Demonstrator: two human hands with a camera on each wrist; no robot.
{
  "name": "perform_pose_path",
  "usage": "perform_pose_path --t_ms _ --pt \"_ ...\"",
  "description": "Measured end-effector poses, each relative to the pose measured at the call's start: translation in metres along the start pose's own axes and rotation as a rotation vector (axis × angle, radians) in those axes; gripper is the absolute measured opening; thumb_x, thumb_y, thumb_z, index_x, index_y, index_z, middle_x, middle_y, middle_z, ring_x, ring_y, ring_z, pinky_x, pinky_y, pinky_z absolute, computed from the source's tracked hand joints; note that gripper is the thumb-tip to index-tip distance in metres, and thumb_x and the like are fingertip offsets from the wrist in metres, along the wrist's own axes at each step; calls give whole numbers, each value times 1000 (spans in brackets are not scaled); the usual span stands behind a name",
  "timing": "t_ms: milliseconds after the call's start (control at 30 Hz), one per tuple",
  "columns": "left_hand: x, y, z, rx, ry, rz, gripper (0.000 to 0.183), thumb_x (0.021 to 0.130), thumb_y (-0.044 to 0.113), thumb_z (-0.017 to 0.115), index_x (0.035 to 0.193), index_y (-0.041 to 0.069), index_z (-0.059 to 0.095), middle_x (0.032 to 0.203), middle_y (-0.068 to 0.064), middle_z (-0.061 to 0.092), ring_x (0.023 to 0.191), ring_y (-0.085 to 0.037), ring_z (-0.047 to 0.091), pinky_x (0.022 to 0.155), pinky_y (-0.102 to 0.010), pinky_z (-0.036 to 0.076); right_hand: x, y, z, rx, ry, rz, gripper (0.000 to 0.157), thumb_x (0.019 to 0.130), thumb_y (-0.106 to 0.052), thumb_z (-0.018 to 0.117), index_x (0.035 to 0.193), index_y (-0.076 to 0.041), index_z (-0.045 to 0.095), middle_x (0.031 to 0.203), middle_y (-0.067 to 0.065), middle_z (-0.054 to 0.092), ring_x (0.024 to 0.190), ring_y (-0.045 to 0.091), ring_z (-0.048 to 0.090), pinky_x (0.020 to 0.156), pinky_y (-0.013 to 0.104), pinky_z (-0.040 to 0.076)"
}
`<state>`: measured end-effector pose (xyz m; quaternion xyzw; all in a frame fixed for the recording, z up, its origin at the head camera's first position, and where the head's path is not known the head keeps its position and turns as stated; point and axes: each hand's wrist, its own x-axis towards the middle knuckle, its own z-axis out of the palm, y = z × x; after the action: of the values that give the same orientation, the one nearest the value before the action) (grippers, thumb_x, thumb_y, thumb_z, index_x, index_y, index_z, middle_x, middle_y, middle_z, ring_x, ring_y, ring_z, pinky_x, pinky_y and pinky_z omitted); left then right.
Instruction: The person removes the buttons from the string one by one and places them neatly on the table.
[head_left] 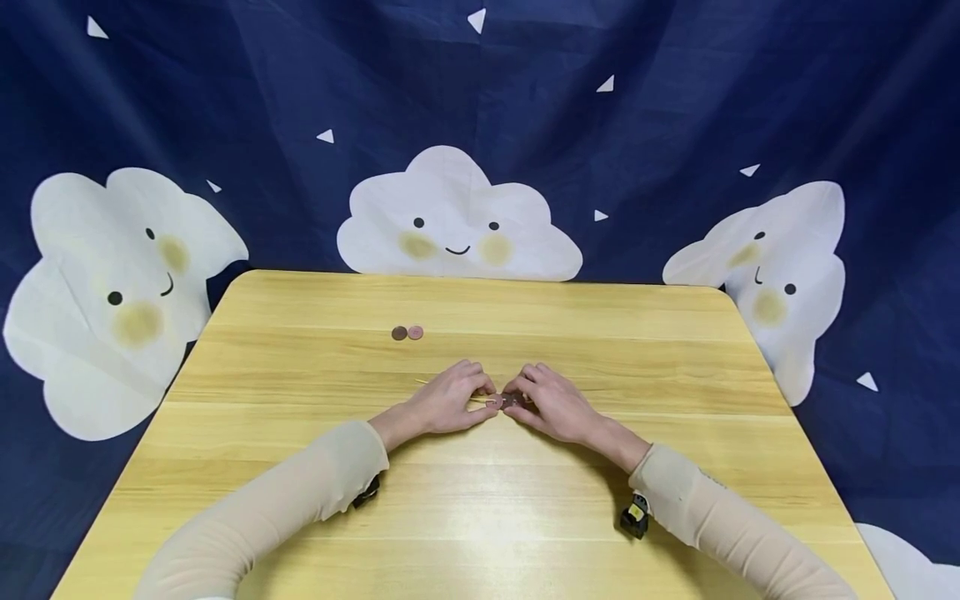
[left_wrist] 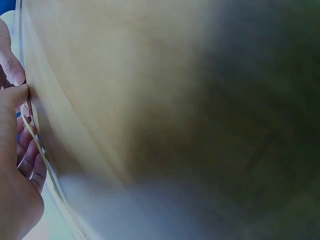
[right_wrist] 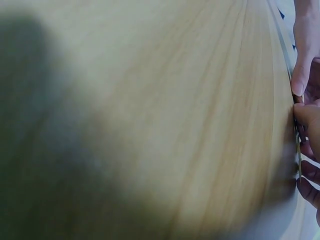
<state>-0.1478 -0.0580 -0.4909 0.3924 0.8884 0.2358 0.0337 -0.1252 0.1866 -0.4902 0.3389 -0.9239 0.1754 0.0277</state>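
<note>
Left hand (head_left: 452, 402) pinches the pink disc (head_left: 492, 402), right hand (head_left: 557, 404) grips the dark disc (head_left: 512, 400), both side by side on a left-right line between the fingertips, each nearest its own hand; can't tell if they overlap.

Left hand (head_left: 453, 402) and right hand (head_left: 558, 404) each pinching, fingertips facing, near one another; both forearms (head_left: 300, 482) slant outward behind the fingers
</note>
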Motion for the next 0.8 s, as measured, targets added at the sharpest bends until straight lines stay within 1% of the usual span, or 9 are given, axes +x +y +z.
perform_pose_path --t_ms 300,500,800 --pt "0 1 -1 -16 -3 0 23 98 35 74 109 16 75 100 4 66 95 -13 55 85 -31 50 0 0 0 -1 15 -10 24 97 -34 76 115 -18 75 100 -4 64 87 11 50 74 25 45" --pt "-1 0 0 -24 -2 -13 22 97 37 74 109 18 75 100 6 66 95 -11 54 85 -30 50 0 0 1 1 14 -10 23 97 -34 76 115 -18 75 101 -4 65 87 11 50 74 25 45" --pt "-1 0 0 -30 0 -31 24 97 38 74 109 17 75 99 6 67 99 -12 57 91 -32 53 0 1 2 -2 3 -3 24 98 -34 75 115 -18 75 102 -4 65 88 11 50 75 26 45"
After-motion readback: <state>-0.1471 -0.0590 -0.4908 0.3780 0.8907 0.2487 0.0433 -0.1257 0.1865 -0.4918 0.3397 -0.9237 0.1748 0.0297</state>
